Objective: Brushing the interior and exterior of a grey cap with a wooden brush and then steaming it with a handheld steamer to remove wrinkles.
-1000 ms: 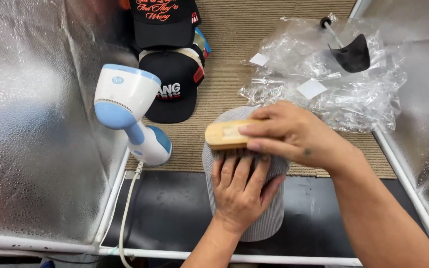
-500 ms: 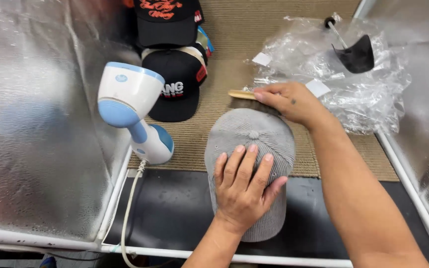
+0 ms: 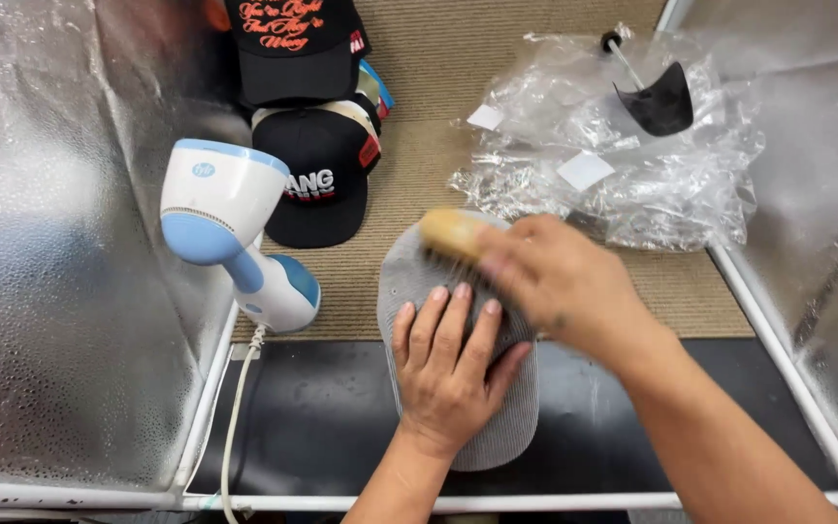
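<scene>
Here's the worktop point(image 3: 632, 291), a tan ribbed mat with a black strip along its near edge, walled left and right by silvery dimpled panels point(image 3: 60, 243), and the landmark is the grey cap point(image 3: 409, 277) lying across the seam between mat and black strip, brim toward the person

To the right of the grey cap and farther back sits a big crumpled heap of clear plastic bags point(image 3: 613, 165), with white labels on it and a black curved insert point(image 3: 660, 100) on a thin stick resting on top

To the left of the grey cap stands a white and blue handheld garment steamer point(image 3: 230, 233), head tilted up, its white cord point(image 3: 235, 427) trailing down toward the near rail

Behind the grey cap and to its left, a stack of black caps point(image 3: 312, 116) with red and white lettering, one overlapping the other

Now the hands: the right hand point(image 3: 564, 286) comes in over the grey cap's crown, blurred, fingers closed around a wooden brush point(image 3: 450, 233) whose bristles press on the fabric at the far edge of the crown

The left hand point(image 3: 453, 364) lies flat on the grey cap's near half, fingers spread, palm down, pinning it to the worktop, gripping nothing

The two hands sit close, the right fingers just above the left fingertips
</scene>
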